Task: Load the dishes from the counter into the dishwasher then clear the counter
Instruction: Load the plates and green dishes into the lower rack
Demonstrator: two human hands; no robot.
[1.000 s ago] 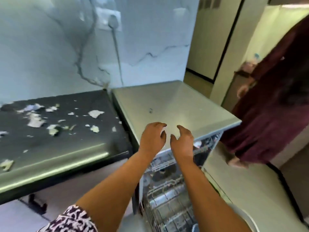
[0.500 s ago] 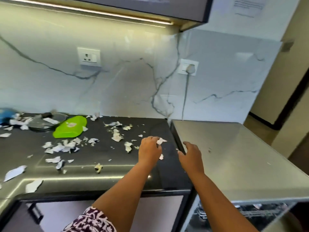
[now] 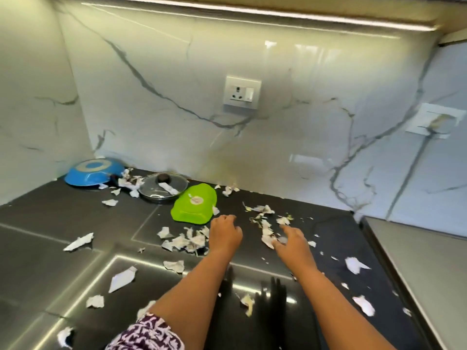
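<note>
Down near the body, a patterned sleeve (image 3: 146, 334) shows. A moment ago both hands were at the dishwasher (image 3: 417, 261); now they have swung left over the dark worktop (image 3: 75, 218). The left hand (image 3: 225, 234) hangs over a heap of paper scraps (image 3: 182, 241), fingers (image 3: 227, 218) bent down, and I cannot tell if it holds any. The right hand (image 3: 293, 245) has its fingers spread, holding nothing, right by a long scrap. Further back, the green dish (image 3: 194, 204), the glass lid (image 3: 163, 189) and the blue bowl (image 3: 94, 173) lie by the wall. So some dishes are not loaded yet, and the scraps need clearing.
</note>
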